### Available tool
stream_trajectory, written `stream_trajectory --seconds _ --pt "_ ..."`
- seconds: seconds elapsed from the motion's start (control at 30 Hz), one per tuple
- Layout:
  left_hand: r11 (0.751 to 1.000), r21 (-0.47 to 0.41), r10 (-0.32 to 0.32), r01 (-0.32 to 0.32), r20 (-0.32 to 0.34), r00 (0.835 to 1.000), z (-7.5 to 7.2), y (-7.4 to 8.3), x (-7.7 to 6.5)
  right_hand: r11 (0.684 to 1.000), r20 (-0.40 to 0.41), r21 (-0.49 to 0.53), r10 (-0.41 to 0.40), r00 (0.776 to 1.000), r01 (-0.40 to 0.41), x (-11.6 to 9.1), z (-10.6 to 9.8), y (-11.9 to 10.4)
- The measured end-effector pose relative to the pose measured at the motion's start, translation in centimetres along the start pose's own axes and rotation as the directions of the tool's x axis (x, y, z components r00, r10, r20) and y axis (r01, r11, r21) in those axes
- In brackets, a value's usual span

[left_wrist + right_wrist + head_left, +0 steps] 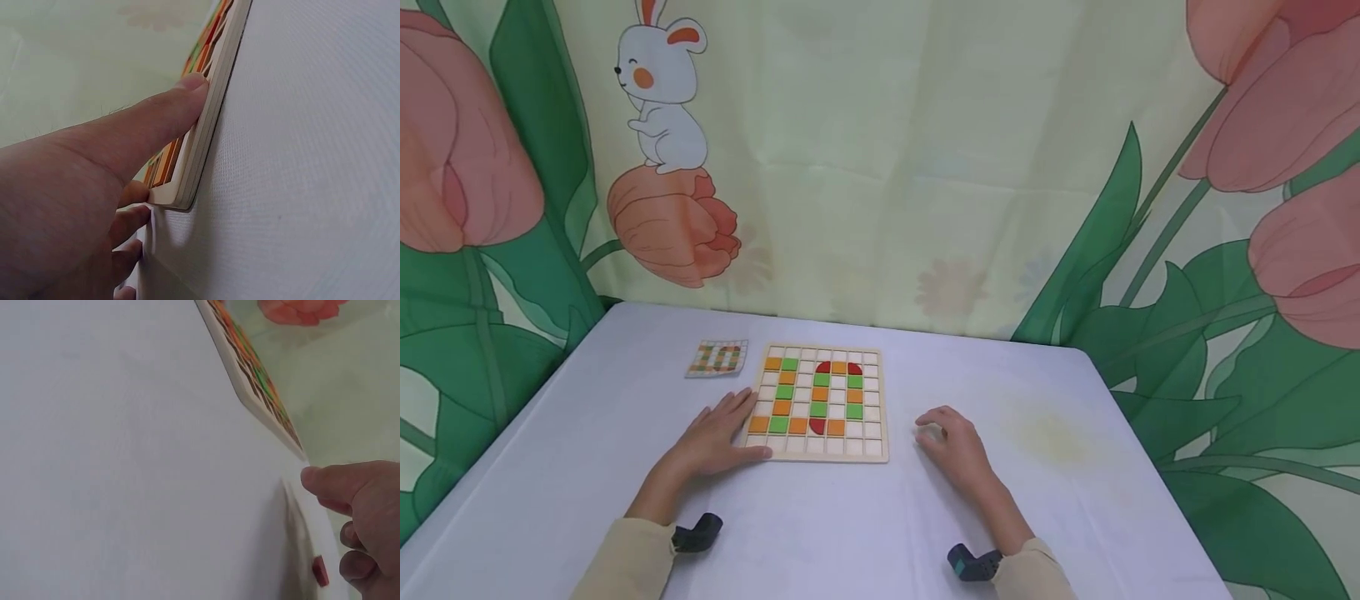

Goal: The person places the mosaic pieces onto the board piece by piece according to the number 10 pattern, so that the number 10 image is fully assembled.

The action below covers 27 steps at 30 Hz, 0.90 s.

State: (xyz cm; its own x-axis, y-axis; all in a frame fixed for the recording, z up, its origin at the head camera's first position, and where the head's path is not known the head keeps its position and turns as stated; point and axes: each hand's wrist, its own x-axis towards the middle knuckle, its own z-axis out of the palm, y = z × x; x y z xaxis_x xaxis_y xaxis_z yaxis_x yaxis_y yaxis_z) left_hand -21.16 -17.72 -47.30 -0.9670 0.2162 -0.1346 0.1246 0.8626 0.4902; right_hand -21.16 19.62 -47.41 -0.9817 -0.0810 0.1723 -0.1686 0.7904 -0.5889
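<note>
The wooden grid board (871,454) lies on the table with orange and green squares and red rounded-corner pieces set in it. My left hand (718,437) rests at its near left corner. The thumb (181,103) lies on the board's front rim and the other fingers are along its left side. To the right of the board, my right hand (957,450) hovers low with loosely bent fingers, nothing seen between thumb and index finger. In the right wrist view a small red piece (320,570) shows beside the lower fingers; the head view hides it.
A small pattern card (718,358) with a similar colored grid lies left of the board. White cloth covers the table (835,533). A printed curtain (880,167) hangs behind the table's far edge.
</note>
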Motion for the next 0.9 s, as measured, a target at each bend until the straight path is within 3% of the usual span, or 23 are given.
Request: stream_trajectory --seconds 0.2,0.4,0.9 --pt "1.000 0.004 -0.006 0.006 -0.004 1.000 0.2 -0.2 0.0 0.997 0.012 -0.042 0.065 0.998 -0.065 -0.4 -1.8 2.3" --pt "1.000 -0.006 0.002 -0.002 -0.012 1.000 0.0 0.2 -0.2 0.994 0.030 -0.079 0.075 0.997 -0.072 -0.2 -3.1 3.3" --pt "1.000 -0.006 0.005 -0.005 -0.027 1.000 0.2 0.3 -0.2 0.982 0.042 -0.163 0.105 0.994 -0.096 0.6 -2.0 3.8"
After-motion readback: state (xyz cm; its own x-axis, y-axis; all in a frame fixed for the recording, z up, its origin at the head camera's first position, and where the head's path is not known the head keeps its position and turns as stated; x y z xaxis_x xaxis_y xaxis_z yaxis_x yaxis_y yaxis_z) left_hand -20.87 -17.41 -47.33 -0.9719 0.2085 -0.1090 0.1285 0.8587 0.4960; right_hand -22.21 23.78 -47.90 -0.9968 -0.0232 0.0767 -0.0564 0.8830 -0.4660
